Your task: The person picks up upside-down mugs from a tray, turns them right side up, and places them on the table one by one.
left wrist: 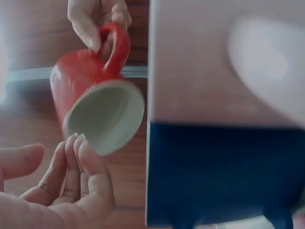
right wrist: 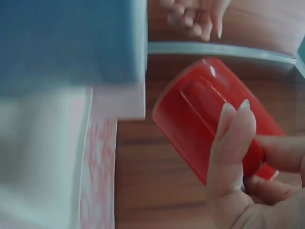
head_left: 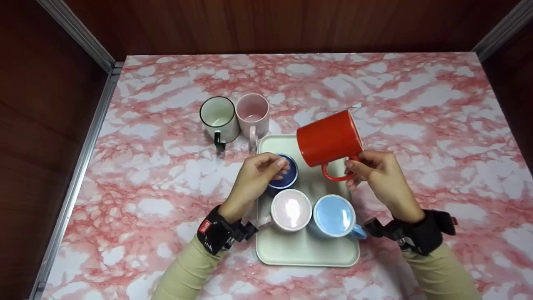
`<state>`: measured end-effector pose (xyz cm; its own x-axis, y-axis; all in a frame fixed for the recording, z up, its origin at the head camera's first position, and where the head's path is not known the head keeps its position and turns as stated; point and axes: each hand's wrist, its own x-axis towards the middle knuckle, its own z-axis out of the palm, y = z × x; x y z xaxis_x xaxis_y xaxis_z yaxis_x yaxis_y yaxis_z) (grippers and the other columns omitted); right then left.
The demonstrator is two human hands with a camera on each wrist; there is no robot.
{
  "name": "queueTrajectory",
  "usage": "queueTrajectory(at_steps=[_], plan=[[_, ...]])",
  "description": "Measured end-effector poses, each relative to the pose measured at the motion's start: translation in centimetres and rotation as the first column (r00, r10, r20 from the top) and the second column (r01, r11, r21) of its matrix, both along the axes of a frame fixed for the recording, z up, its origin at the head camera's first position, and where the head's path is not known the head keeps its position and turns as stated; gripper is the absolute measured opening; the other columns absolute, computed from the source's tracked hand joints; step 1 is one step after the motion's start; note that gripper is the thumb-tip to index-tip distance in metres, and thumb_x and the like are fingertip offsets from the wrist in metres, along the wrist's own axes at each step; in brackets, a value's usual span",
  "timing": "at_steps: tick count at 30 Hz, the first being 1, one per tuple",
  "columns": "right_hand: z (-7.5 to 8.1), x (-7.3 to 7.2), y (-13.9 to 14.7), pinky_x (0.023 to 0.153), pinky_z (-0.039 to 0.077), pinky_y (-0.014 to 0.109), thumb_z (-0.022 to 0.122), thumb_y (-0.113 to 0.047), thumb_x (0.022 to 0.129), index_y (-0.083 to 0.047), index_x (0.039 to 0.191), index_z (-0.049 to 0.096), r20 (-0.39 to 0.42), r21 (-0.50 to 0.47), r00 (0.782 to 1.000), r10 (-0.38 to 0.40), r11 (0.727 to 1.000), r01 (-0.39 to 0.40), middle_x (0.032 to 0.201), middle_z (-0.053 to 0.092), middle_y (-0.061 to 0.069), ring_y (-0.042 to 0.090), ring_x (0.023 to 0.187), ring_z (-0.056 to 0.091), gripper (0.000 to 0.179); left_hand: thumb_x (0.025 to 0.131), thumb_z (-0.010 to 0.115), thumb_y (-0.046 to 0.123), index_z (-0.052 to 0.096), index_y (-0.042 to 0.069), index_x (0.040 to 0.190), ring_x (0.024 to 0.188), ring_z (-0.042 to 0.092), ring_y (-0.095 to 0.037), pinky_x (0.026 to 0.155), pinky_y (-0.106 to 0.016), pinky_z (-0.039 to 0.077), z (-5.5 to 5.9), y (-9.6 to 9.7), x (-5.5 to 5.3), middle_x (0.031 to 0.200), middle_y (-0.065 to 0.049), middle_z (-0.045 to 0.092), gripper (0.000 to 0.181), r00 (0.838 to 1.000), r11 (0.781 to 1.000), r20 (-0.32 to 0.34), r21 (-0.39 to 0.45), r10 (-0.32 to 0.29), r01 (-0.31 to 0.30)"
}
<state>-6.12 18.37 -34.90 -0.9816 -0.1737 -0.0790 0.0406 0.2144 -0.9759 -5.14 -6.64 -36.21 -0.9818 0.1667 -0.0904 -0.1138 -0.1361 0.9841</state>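
Note:
My right hand (head_left: 377,173) holds a red mug (head_left: 329,139) by its handle, thumb and fingers at the loop. The mug is tipped on its side above the back right of a pale tray (head_left: 308,256); its white inside (left wrist: 107,117) faces my left hand in the left wrist view. My left hand (head_left: 256,179) holds nothing, its fingers loosely bent over a dark blue mug (head_left: 289,175) on the tray. In front of that mug stand a pale pink mug (head_left: 291,210) and a light blue mug (head_left: 334,216), glossy round ends facing up.
Behind the tray's left corner, a white mug with a black rim (head_left: 218,114) and a pink mug (head_left: 252,112) stand upright side by side, handles towards me. The table (head_left: 437,166) has a red and white marbled top. Dark wooden panels (head_left: 291,25) enclose its back and sides.

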Motion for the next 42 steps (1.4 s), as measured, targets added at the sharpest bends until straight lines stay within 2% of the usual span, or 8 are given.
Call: queueTrajectory(at_steps=[6,12,16,22,26,32,39,42], plan=[[-0.2,0.0,-1.7,0.054,0.053,0.033,0.059,-0.001,0.087,0.010,0.083,0.058,0.066,-0.242,0.997,-0.039,0.969,0.054,0.069,0.060,0.014,0.021,0.054,0.060,0.012,0.090,0.054,0.000,0.057,-0.011,0.097,0.077,0.058,-0.015,0.069,-0.026,0.052,0.5,1.6,-0.1,0.082,-0.006,0.061,0.014,0.981,0.979,0.173,0.194,-0.093,0.059],[-0.4,0.4,-3.1,0.053,0.052,0.030,0.056,0.003,0.087,0.008,0.082,0.057,0.159,-0.471,0.987,-0.029,0.876,0.102,0.072,0.058,0.015,0.021,0.053,0.058,0.007,0.091,0.052,0.000,0.054,-0.005,0.098,0.083,0.058,-0.019,0.077,-0.035,0.051,0.6,3.0,0.2,0.090,-0.009,0.058,0.009,0.942,0.933,0.309,0.360,-0.130,0.010],[-0.5,0.5,-3.5,0.054,0.052,0.030,0.054,0.005,0.088,0.007,0.082,0.056,0.190,-0.511,0.982,-0.014,0.852,0.111,0.072,0.058,0.014,0.021,0.053,0.058,0.006,0.091,0.051,-0.001,0.052,-0.006,0.103,0.082,0.059,-0.019,0.078,-0.036,0.051,0.6,3.8,0.4,0.092,-0.009,0.057,0.013,0.926,0.892,0.356,0.449,-0.127,-0.050],[-0.5,0.7,-3.9,0.054,0.052,0.030,0.053,0.003,0.089,0.006,0.083,0.055,0.208,-0.523,0.978,0.011,0.846,0.102,0.072,0.058,0.014,0.021,0.054,0.059,0.007,0.092,0.048,0.000,0.052,-0.001,0.094,0.076,0.057,-0.018,0.071,-0.028,0.050,0.7,4.6,0.5,0.087,-0.009,0.056,0.004,0.910,0.850,0.399,0.513,-0.109,-0.123],[-0.3,0.7,-4.1,0.056,0.052,0.030,0.054,0.000,0.089,0.007,0.086,0.054,0.205,-0.533,0.978,0.039,0.843,0.078,0.074,0.059,0.014,0.022,0.057,0.059,0.007,0.094,0.046,0.002,0.051,-0.002,0.092,0.076,0.055,-0.018,0.068,-0.026,0.049,1.2,4.6,0.4,0.084,-0.011,0.054,0.006,0.916,0.839,0.386,0.530,-0.111,-0.122],[0.4,0.5,-3.9,0.062,0.054,0.034,0.054,-0.001,0.090,0.009,0.089,0.054,0.163,-0.518,0.982,0.093,0.855,0.005,0.080,0.061,0.016,0.025,0.064,0.063,0.010,0.094,0.044,-0.001,0.048,-0.011,0.102,0.076,0.056,-0.017,0.068,-0.025,0.051,2.2,4.3,0.2,0.083,-0.012,0.054,0.013,0.928,0.837,0.349,0.539,-0.127,-0.088],[1.3,-0.4,-3.1,0.070,0.053,0.040,0.052,-0.003,0.092,0.011,0.099,0.056,0.112,-0.461,0.968,0.225,0.875,-0.149,0.091,0.061,0.015,0.026,0.072,0.064,0.016,0.093,0.044,-0.004,0.052,-0.004,0.091,0.073,0.056,-0.016,0.065,-0.024,0.051,3.1,4.0,-0.3,0.078,-0.011,0.056,0.009,0.936,0.841,0.331,0.535,-0.117,-0.084],[1.6,-0.7,-2.8,0.071,0.053,0.042,0.053,-0.006,0.092,0.009,0.102,0.058,0.111,-0.417,0.960,0.258,0.889,-0.191,0.094,0.061,0.014,0.025,0.074,0.063,0.018,0.092,0.044,-0.005,0.052,-0.006,0.093,0.071,0.056,-0.016,0.064,-0.023,0.050,3.4,3.9,-0.5,0.077,-0.011,0.055,0.008,0.940,0.845,0.323,0.528,-0.109,-0.084]])
